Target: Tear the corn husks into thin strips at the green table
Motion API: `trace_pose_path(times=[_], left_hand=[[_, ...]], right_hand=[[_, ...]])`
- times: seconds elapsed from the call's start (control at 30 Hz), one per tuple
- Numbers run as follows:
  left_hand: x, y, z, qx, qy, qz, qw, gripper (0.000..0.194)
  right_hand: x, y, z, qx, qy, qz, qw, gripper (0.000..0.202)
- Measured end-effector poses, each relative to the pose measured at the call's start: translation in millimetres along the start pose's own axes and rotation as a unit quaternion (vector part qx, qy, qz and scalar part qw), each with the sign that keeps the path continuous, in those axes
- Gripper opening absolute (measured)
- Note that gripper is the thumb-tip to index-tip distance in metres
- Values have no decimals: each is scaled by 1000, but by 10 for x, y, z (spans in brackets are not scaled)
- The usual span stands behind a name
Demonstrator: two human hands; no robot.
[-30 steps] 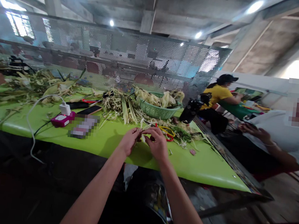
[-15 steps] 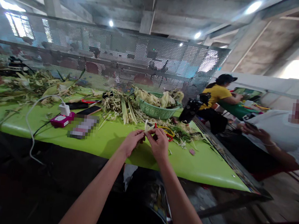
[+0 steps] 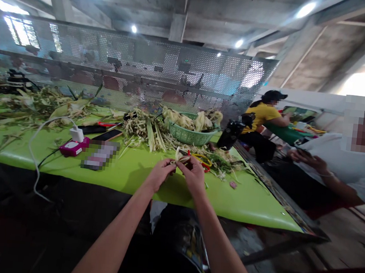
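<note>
In the head view, my left hand [image 3: 159, 174] and my right hand [image 3: 194, 173] meet above the front part of the green table [image 3: 247, 200]. Both are closed, thumbs and fingertips pinching a pale husk strip [image 3: 178, 153] between them. Its light end sticks up over the fingers, while the rest is mostly hidden by them. Just behind my right hand lies a tool with yellow and red handles [image 3: 205, 159], partly covered. A green basket [image 3: 191, 135] of dried husks [image 3: 200, 122] stands farther back.
Loose husk pieces [image 3: 148, 131] lie left of the basket. To the left are a dark phone [image 3: 107, 136], a magenta power block [image 3: 73, 146] with a white charger and cable, and a blurred-out flat item [image 3: 100, 156]. A black bottle-like object [image 3: 230, 135] stands right. Two people sit on the right.
My hands stay almost in place, fingers shifting slightly on the strip. Another person's hand at the far left has mostly left the view. The whole view has moved a little.
</note>
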State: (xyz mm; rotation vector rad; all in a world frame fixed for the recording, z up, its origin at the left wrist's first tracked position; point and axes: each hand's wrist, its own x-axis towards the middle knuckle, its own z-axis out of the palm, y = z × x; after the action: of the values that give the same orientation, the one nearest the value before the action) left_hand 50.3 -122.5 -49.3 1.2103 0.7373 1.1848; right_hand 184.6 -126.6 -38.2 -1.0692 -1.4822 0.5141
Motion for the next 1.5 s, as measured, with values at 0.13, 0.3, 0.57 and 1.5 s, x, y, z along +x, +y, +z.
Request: trace_pose_path(times=[0.13, 0.3, 0.57, 1.5], left_hand=[[10, -23, 12, 9, 13, 7, 1000, 22], [1, -20, 26, 34, 44, 13, 998, 18], [4, -8, 15, 33, 81, 25, 996, 23], [13, -67, 43, 154, -25, 59, 986, 8]], right_hand=[[-13, -14, -5, -32, 37, -5, 999, 24], [-34, -29, -14, -22, 22, 12, 999, 24], [-70, -49, 25, -47, 7, -36, 998, 18], [-34, 9, -22, -97, 15, -91, 991, 14]])
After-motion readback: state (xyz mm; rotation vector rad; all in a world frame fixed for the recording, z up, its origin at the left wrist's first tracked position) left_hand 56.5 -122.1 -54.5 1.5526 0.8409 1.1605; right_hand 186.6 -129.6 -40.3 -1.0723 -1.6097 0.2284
